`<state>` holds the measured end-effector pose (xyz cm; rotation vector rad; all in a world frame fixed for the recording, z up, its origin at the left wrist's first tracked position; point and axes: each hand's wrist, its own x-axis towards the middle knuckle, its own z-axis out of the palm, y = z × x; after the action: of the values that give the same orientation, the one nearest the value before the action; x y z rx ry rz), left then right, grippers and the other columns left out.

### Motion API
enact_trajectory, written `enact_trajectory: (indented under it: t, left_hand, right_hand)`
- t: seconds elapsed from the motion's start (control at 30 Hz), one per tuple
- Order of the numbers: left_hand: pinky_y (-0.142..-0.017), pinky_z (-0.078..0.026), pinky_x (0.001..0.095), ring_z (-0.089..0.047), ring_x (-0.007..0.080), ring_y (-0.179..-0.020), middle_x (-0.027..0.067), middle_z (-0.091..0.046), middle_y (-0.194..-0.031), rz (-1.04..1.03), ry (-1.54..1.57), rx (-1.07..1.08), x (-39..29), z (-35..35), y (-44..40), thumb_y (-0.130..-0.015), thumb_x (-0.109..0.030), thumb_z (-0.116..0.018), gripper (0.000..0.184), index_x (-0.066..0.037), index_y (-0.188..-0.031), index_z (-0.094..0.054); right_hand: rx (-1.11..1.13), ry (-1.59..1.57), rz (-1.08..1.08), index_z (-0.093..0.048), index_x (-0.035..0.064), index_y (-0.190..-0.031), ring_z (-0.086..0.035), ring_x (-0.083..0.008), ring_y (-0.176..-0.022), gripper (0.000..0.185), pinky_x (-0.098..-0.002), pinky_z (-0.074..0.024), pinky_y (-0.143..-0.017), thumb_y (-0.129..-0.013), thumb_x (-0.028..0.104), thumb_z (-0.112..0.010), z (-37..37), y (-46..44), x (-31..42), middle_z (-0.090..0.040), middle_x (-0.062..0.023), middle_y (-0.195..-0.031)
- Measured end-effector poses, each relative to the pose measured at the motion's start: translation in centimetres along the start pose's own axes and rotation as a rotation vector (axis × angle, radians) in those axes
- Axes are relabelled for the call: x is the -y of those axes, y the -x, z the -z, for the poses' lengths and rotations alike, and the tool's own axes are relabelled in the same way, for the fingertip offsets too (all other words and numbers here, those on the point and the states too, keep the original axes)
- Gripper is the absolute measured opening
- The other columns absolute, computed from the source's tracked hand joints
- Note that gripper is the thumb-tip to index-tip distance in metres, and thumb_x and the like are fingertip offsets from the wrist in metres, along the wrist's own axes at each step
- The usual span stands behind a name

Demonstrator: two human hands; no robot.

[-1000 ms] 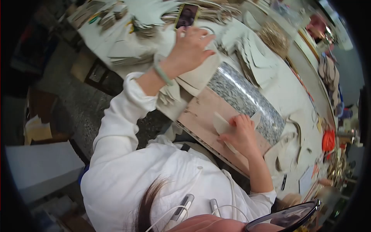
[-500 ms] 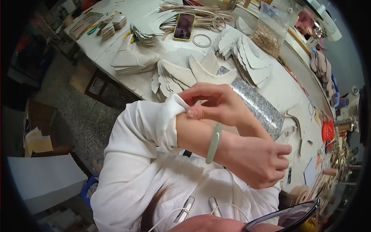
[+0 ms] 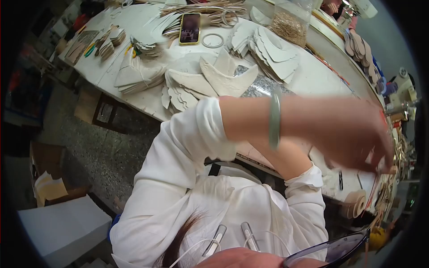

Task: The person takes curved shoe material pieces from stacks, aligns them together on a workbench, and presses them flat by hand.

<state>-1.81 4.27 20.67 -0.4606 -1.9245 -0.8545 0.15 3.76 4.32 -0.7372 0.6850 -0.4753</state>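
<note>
My left arm, with a pale green bangle point(image 3: 275, 118) on the wrist, reaches across in front of me to the right. At its end my left hand point(image 3: 357, 136) is smeared by motion, so its fingers cannot be made out. The white left sleeve point(image 3: 196, 127) is bunched near the elbow. Behind this arm runs my right forearm point(image 3: 286, 158), its white cuff point(image 3: 306, 178) pushed back. My right hand is hidden behind the left forearm. Just beyond the arms lie curved off-white cut pieces point(image 3: 228, 78) beside a speckled grey slab point(image 3: 263, 85).
On the white table point(image 3: 103, 67) are stacks of cut pieces point(image 3: 275, 53), a phone point(image 3: 190, 29), a ring point(image 3: 213, 40) and a bag of small brown bits point(image 3: 288, 29). A tape roll point(image 3: 357, 204) sits at right. A white box point(image 3: 65, 228) stands lower left.
My right hand was pinching the left sleeve cuff; now it is behind the left arm. The left arm has risen and stretched rightward. The view has shifted, with table items higher and further left.
</note>
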Motion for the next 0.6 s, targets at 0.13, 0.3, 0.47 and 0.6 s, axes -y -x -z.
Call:
enact_trajectory:
  t: [0.13,0.3,0.47,0.6]
  left_hand:
    - [-0.080,-0.058,0.0249,-0.069,0.0164,-0.084,0.0078,-0.072,-0.095,0.164,0.687,-0.116,9.7,9.4,-3.3,-0.095,-0.024,-0.067,0.034,-0.007,-0.124,-0.066]
    - [-0.071,-0.055,0.0275,-0.068,0.0163,-0.078,0.0061,-0.073,-0.092,0.481,-0.296,-0.210,20.5,12.4,-1.8,-0.094,-0.026,-0.063,0.024,-0.011,-0.111,-0.071]
    - [-0.065,-0.052,0.0318,-0.069,0.0177,-0.075,0.0049,-0.075,-0.091,0.867,-1.398,-0.089,16.4,18.4,9.8,-0.096,-0.031,-0.054,0.025,-0.017,-0.101,-0.074]
    - [-0.071,-0.052,0.0412,-0.069,0.0262,-0.086,0.0041,-0.074,-0.098,0.804,-1.520,0.293,16.1,17.6,10.5,-0.094,-0.031,-0.057,0.023,-0.017,-0.104,-0.072]
  right_hand:
    - [0.083,-0.282,0.124,-0.062,0.0037,-0.102,-0.056,-0.0178,-0.060,0.014,-0.0290,-0.0436,-0.051,-0.089,0.008,-0.060,0.2,-1.0,-0.8,-0.064,-0.0136,-0.081]
    - [0.169,-0.390,0.279,-0.061,0.0019,-0.098,-0.053,-0.0157,-0.051,0.009,-0.0275,-0.0408,-0.046,-0.091,0.007,-0.056,-0.3,1.0,-1.5,-0.063,-0.0107,-0.074]
    - [-0.187,0.792,0.325,-0.062,0.0009,-0.101,-0.052,-0.0150,-0.053,0.012,-0.0269,-0.0443,-0.052,-0.096,0.012,-0.059,-4.4,4.9,1.3,-0.059,-0.0045,-0.066]
    - [-0.648,1.018,1.208,-0.060,0.0025,-0.105,-0.054,-0.0152,-0.060,0.016,-0.0279,-0.0460,-0.054,-0.089,0.006,-0.065,-2.9,5.1,4.5,-0.060,-0.0043,-0.074]
